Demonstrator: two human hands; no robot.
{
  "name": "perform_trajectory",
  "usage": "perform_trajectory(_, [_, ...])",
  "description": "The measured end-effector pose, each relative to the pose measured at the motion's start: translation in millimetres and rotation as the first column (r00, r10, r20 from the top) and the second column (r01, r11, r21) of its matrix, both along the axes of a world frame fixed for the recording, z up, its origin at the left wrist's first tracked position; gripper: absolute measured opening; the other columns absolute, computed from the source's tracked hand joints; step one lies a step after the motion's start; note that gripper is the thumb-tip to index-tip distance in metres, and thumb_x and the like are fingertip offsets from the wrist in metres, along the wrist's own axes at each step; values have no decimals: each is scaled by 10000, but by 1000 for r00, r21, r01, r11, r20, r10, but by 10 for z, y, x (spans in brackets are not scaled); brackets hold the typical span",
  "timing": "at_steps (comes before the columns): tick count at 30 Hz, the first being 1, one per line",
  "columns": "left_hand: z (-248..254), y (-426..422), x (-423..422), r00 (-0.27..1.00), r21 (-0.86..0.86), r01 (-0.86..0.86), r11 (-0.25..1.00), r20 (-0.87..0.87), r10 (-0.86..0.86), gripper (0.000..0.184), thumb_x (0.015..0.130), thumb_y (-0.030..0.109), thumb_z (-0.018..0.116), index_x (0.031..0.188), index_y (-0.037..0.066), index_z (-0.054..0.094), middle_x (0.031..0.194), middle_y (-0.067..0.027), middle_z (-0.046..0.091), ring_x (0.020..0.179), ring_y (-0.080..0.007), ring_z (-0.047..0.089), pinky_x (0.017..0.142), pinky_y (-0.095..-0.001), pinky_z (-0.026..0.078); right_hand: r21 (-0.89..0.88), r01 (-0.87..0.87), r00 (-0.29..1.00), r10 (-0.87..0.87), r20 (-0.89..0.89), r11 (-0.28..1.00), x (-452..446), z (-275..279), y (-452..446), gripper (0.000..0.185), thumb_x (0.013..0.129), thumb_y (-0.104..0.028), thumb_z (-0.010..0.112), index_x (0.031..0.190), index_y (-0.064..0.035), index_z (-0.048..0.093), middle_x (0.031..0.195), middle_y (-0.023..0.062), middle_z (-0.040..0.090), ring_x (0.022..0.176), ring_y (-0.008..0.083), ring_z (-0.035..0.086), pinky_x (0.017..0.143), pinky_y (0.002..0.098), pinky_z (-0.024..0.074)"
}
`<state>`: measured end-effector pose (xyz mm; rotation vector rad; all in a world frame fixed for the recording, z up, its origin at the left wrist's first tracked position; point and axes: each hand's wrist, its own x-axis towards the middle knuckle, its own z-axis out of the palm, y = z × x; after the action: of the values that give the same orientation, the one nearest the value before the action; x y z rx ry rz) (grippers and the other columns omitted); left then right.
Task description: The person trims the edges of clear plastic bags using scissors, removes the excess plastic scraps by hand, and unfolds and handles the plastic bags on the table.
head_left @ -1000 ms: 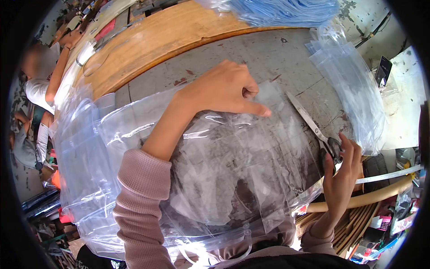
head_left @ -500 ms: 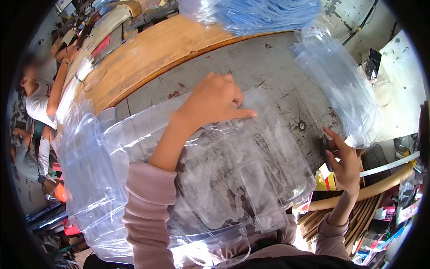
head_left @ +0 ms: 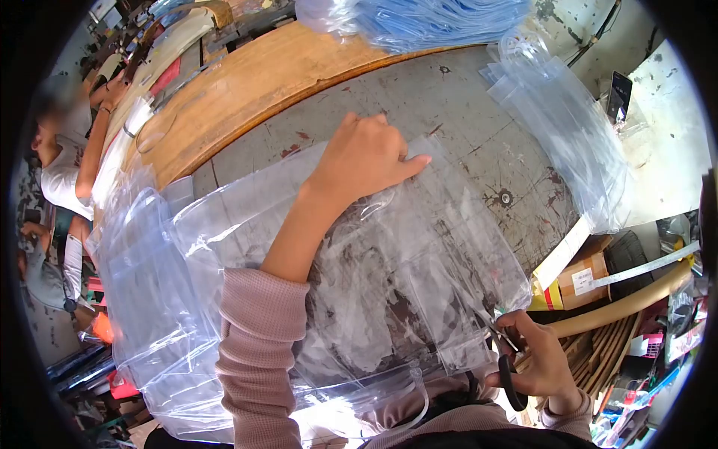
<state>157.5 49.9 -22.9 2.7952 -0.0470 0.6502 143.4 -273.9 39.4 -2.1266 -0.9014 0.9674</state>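
Note:
A clear plastic sheet [head_left: 359, 299] lies over the grey table top. My left hand [head_left: 366, 159] rests on its upper part, fingers curled in and thumb stretched to the right; whether it pinches the plastic is hidden. At the lower right, my right hand [head_left: 540, 358] holds black-handled scissors [head_left: 510, 383], fingers around the handles. The blades point up and left at the sheet's right edge, close to its lower right corner. Folded clear plastic [head_left: 149, 277] is heaped at the sheet's left end.
Clear plastic pieces [head_left: 561, 135] lie at the table's right, near a phone [head_left: 618, 96]. Bluish plastic [head_left: 449, 22] is piled at the back, beyond a wooden board [head_left: 262, 75]. A cardboard box [head_left: 585, 280] stands at the right. Another person [head_left: 63, 176] sits at the left.
My right hand picked the scissors up from the table's right side and brought them down and left to the sheet's edge. My left hand has shifted slightly left, still over the sheet.

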Motion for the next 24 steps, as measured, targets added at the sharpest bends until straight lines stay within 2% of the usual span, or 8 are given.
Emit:
perform_trajectory(2, [10,5,-3,999,2,2,1000,-48,-2,386,742,394,652,565,50,657,544,-96,576,675,-246,574,715,-383,408,23,35,999,-35,3,999,-31,6,27,609,575,-281,846,1011,-3,524,599,20,500,527,83,480,503,218,353])
perform_trajectory(7, [25,13,-4,999,-71,12,997,-49,-16,387,738,373,674,604,9,667,584,-146,551,612,-299,538,700,-380,427,7,83,997,-83,-3,996,-14,-26,133,595,604,-262,839,1038,-11,518,591,10,499,528,66,471,502,210,344])
perform_trajectory(9, [27,12,-5,999,-85,7,996,-49,-11,387,742,371,669,609,8,669,590,-151,553,618,-304,540,710,-383,430,57,140,970,-125,-207,989,14,-116,130,640,608,-271,839,1088,-19,499,647,-4,510,583,53,482,536,203,366])
perform_trajectory(10, [30,6,-9,999,-91,5,996,-45,-9,384,742,372,668,613,11,673,601,-160,557,619,-308,541,715,-385,434,57,137,971,-122,-207,989,18,-122,142,640,608,-271,839,1088,-19,499,647,-4,510,583,53,482,536,203,366])
perform_trajectory(12, [35,3,-5,999,-97,2,995,-40,-6,381,743,372,666,616,13,677,612,-169,561,619,-312,541,719,-387,438,61,200,914,-163,-372,978,33,-128,164,669,623,-264,833,1133,-23,474,743,-6,516,663,59,502,592,206,403])
perform_trajectory(18, [32,16,5,998,-114,7,993,-69,-15,363,734,362,677,635,12,684,638,-191,565,610,-317,549,667,-389,455,119,182,857,-98,-507,976,73,-139,170,668,672,-276,795,1175,-36,427,835,12,515,722,110,534,638,247,446])
perform_trajectory(22, [34,13,-1,999,-126,14,992,-32,-18,366,742,341,673,640,-10,672,630,-203,559,608,-333,548,635,-395,458,86,121,925,-81,-371,989,35,-75,253,661,675,-289,787,1160,-28,421,791,32,533,689,114,530,625,256,448])
perform_trajectory(24, [37,20,3,999,-129,16,992,-31,-20,367,745,335,670,643,-17,668,628,-208,556,610,-338,548,629,-398,457,59,92,980,-79,-185,994,5,-29,344,633,671,-276,789,1126,-18,432,697,46,533,632,107,515,577,252,425])
